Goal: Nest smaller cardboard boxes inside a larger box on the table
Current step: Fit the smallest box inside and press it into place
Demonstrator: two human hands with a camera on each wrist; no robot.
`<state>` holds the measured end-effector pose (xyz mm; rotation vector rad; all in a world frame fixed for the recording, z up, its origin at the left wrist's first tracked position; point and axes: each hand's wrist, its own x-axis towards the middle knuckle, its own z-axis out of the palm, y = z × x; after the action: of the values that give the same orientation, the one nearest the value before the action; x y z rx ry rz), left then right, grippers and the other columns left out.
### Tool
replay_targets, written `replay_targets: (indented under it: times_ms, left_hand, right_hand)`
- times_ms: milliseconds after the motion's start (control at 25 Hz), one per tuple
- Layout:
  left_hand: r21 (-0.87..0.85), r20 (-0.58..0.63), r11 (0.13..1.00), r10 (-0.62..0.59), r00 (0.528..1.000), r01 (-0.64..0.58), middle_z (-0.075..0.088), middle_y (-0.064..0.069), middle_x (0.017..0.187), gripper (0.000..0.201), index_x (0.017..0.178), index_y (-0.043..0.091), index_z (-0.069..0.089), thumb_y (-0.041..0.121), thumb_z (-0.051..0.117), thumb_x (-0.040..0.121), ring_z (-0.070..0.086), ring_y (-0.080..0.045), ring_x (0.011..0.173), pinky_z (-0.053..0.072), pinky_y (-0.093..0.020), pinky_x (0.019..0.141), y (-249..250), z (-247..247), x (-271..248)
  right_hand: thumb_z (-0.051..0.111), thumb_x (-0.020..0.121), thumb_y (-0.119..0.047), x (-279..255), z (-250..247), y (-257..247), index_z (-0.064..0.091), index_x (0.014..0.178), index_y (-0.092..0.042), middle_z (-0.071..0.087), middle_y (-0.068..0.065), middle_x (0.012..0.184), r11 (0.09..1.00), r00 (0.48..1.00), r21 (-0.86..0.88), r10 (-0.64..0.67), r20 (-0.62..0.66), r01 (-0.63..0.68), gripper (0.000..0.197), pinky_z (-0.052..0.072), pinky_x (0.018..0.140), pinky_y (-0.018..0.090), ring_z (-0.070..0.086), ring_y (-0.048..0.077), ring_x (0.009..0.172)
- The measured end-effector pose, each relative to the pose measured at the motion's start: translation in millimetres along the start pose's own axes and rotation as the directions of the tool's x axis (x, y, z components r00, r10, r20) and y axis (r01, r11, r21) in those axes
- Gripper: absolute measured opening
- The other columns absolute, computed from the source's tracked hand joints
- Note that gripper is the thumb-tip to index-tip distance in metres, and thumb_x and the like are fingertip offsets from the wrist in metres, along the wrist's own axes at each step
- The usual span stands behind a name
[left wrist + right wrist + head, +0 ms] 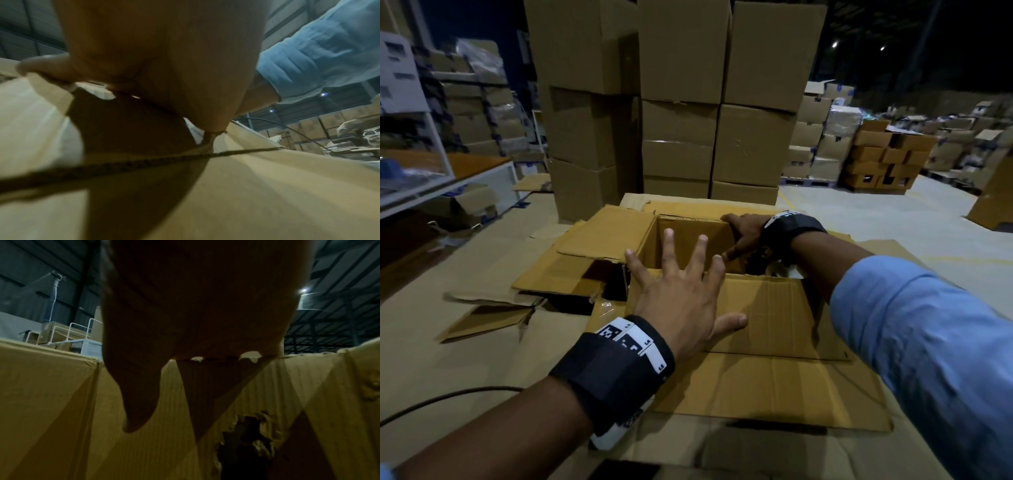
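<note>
Warehouse space, dimly lit, with tall stacks of brown cartons (pixel 678 102) rising behind a work surface covered in flattened cardboard sheets (pixel 465 359). On that surface sits a large open cardboard box (pixel 774 387), its flaps folded outward, and a smaller open box (pixel 688 240) stands upright inside its far left corner. The left hand (pixel 681 291) lies flat with fingers spread and straight, palm pressing on the near flap (pixel 767 308) of the smaller box and gripping nothing. The right hand (pixel 743 233) reaches in from the right over the far right corner of the smaller box, its fingers hooked over the top edge and its thumb pointing down along the inner wall, so it holds that rim. Seen from the right wrist, the inner wall (pixel 144 443) is ribbed corrugated board with a torn hole low down. The smaller box lies directly between the two hands, ahead of the left and just left of the right; the right hand is nearer its rim. Pushing it down and square into the corner looks like the step in hand.
</note>
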<state>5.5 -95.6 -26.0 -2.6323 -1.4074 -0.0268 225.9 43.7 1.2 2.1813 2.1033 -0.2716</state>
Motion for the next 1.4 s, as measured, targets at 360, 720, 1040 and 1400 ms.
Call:
replay_targets:
  times_ms: [360,720,1040,1400]
  left_hand:
    - [-0.026,0.005,1.000,0.007,1.000,-0.007,-0.023,-0.002,0.163,0.092,0.155,0.032,-0.010,0.084,0.019,0.084,-0.021,-0.046,0.145,-0.002,-0.085,0.100,-0.2,-2.8,-1.2]
    - [-0.074,0.051,0.997,0.028,0.998,-0.024,-0.017,-0.001,0.165,0.094,0.156,0.033,-0.008,0.086,0.019,0.083,-0.014,-0.041,0.149,-0.003,-0.084,0.101,-4.0,-7.9,-0.2]
    - [-0.110,0.118,0.993,0.065,0.991,-0.053,-0.019,0.002,0.164,0.092,0.155,0.036,-0.013,0.085,0.020,0.083,-0.015,-0.036,0.150,0.001,-0.081,0.105,-11.0,-15.3,0.2]
    - [-0.151,0.141,0.989,0.032,0.990,-0.010,-0.023,0.004,0.163,0.094,0.154,0.041,-0.011,0.086,0.028,0.082,-0.019,-0.032,0.149,-0.005,-0.079,0.106,-26.9,-8.5,-0.9]
  right_hand:
    - [0.069,0.086,-0.047,-16.3,-13.9,2.8,0.008,0.157,-0.032,0.025,0.007,0.160,0.998,1.000,-0.057,0.006,-0.031,-0.007,0.095,0.040,0.104,0.052,0.034,0.036,0.141]
    - [0.058,0.092,-0.057,-67.5,-75.0,2.0,0.030,0.152,-0.027,0.041,0.008,0.153,0.988,0.981,-0.149,0.001,-0.195,-0.031,0.072,0.038,0.107,0.044,0.042,0.030,0.137]
    - [0.047,0.089,-0.070,-138.7,-60.0,4.7,0.026,0.152,-0.035,0.033,0.002,0.158,0.993,0.984,-0.119,-0.033,-0.173,0.013,0.075,0.034,0.113,0.050,0.035,0.025,0.142]
    - [0.024,0.065,-0.097,-201.0,45.6,42.9,-0.002,0.153,-0.046,-0.009,-0.006,0.165,0.992,0.983,0.047,0.123,-0.139,-0.117,0.105,0.018,0.115,0.068,-0.004,0.030,0.152]
